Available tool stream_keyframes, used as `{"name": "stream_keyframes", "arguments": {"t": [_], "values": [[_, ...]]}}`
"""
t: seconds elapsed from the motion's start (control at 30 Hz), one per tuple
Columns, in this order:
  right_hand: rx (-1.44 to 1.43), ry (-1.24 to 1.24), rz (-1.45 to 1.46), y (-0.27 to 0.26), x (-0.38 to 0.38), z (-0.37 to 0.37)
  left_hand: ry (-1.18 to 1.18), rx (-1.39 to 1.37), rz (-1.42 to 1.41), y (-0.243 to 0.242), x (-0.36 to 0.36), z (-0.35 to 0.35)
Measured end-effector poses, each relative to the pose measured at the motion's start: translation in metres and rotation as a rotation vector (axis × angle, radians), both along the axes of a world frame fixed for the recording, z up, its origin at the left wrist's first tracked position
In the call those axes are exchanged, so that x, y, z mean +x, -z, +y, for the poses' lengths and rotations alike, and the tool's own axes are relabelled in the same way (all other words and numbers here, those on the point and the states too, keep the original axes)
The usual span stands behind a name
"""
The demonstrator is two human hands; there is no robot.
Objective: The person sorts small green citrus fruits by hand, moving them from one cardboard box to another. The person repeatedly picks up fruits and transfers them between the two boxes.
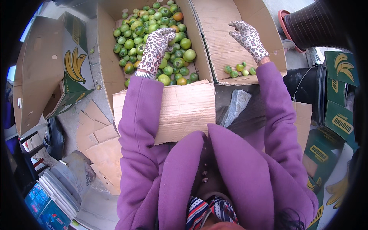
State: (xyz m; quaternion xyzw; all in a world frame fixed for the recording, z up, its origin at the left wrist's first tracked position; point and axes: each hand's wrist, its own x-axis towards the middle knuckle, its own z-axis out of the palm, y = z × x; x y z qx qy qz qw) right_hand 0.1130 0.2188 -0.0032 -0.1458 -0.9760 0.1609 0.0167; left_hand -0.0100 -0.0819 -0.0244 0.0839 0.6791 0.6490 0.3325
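Many green tomatoes [129,44], a few turning orange, fill a cardboard box [105,57] in front of me. My left hand [157,47], in a leopard-print glove, is over them with its fingers bent around what looks like a green tomato, partly hidden by the fingers. My right hand [248,40], gloved alike, hovers over a second cardboard box [212,43] at the right, fingers apart and nothing in them. Several small tomatoes [239,67] lie at that box's near end, below the hand. A corrugated cardboard flap [187,106] lies under my left forearm.
Banana cartons stand at the left [76,63] and are stacked at the right [339,120]. A dark ribbed bucket with a red rim [313,26] is at the upper right. Flattened cardboard [105,161] and a stack of grey plastic containers [57,189] lie lower left.
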Motion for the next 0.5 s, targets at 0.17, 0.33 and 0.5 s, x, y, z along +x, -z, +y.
{"name": "stream_keyframes", "arguments": {"t": [0.17, 0.33, 0.5], "values": [[0.128, -0.052, -0.738, 0.07, 0.038, 0.059, -0.116, -0.007, -0.119, 0.009, -0.006, 0.004], [0.343, -0.305, -0.971, 0.077, 0.028, 0.029, -0.208, 0.172, -0.189, 0.006, -0.016, -0.003], [0.498, -0.521, -1.114, 0.065, 0.033, -0.002, -0.218, 0.445, -0.237, 0.014, -0.027, -0.01]]}}
